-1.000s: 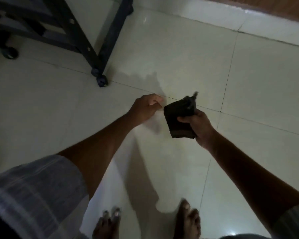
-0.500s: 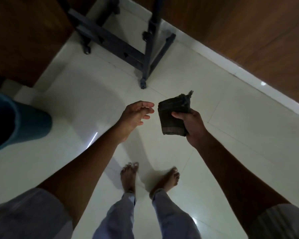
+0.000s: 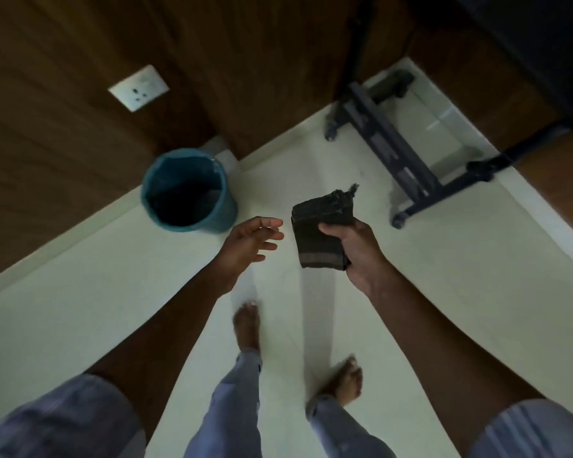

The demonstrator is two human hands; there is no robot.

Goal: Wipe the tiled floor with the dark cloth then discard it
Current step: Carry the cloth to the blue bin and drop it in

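Dark cloth folded, in right hand grip.

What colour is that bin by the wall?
The bin is teal blue, its inside dark; the head view shows it.

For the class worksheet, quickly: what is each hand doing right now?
Left hand: open, fingers spread, holding nothing.
Right hand: closed in a grip on the folded dark cloth, held above the floor.
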